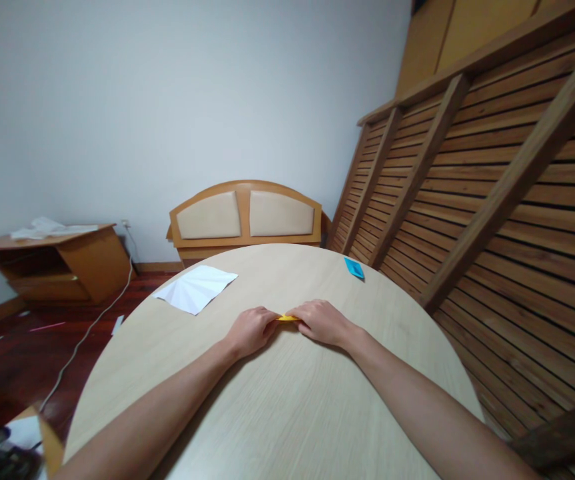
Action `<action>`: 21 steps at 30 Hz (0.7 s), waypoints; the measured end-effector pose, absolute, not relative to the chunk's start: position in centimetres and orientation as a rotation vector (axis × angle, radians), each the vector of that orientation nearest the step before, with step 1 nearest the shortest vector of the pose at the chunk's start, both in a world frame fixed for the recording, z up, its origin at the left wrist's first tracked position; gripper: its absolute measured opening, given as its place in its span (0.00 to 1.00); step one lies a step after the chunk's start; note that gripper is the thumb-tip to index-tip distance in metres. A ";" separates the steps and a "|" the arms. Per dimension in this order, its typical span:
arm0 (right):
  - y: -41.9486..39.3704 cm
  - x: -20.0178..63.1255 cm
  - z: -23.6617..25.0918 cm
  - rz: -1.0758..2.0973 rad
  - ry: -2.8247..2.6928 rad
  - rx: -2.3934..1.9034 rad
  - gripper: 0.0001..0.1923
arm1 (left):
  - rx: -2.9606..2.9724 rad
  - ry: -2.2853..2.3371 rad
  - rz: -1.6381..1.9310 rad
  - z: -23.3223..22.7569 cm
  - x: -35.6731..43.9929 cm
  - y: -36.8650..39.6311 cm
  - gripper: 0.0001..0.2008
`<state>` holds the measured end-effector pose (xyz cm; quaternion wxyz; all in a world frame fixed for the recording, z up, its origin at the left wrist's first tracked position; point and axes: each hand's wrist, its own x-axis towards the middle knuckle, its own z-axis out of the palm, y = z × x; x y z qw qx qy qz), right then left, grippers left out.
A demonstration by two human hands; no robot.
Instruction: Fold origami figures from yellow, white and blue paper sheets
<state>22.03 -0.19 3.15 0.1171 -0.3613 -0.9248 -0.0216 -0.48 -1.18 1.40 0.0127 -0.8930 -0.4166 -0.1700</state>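
Note:
Both of my hands rest knuckles-up near the middle of a round pale wooden table (287, 413). Between them lies a small folded yellow paper (288, 318), of which only a thin strip shows. My left hand (250, 330) pinches its left end and my right hand (320, 322) pinches its right end. Most of the paper is hidden under my fingers. A creased white paper sheet (196, 287) lies on the table to the far left. A small blue folded paper (354, 268) lies near the far right edge.
A slatted wooden bed frame (492, 187) leans close along the table's right side. A padded headboard (246, 217) stands against the wall behind the table. A low wooden cabinet (52, 263) sits at the left, with a cable trailing over the dark floor.

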 end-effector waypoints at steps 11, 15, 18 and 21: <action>-0.4 22.2 3.5 0.116 -2.599 -1.108 0.08 | -2.728 -1.362 -0.578 2.0 -0.3 -1.9 0.15; -0.4 22.4 3.7 0.383 -2.466 -1.043 0.12 | -2.691 -1.438 -0.648 2.0 -0.5 -1.7 0.17; -0.3 22.4 3.7 0.585 -2.368 -1.051 0.18 | -2.676 -1.505 -0.746 1.9 -0.6 -1.4 0.16; 0.0 22.5 3.4 0.770 -2.297 -1.108 0.22 | -2.654 -1.596 -0.799 1.9 -0.6 -1.4 0.16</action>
